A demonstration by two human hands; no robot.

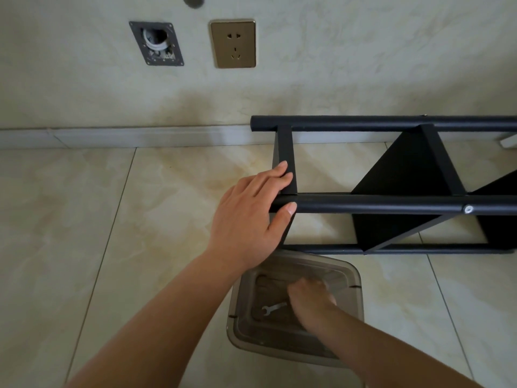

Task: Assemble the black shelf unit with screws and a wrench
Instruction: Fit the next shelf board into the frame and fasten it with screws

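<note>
Floor: pale tiles (pixel 70 219), wall socket (pixel 233 43) behind.
Left hand (pixel 251 217): I see fingers curled round the shelf unit (pixel 391 204) post, steadying it.
Right hand (pixel 310 301): blurred inside tub (pixel 355 278); grip unclear.
Wrench (pixel 273 307): lies in tub beside that hand.
Advice: keep frame braced while I fetch.

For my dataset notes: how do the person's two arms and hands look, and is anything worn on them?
Both forearms are bare: no sleeves, gloves, watch or rings show. The left hand has short, plain nails. The right hand is blurred, so its fingers cannot be described.
</note>
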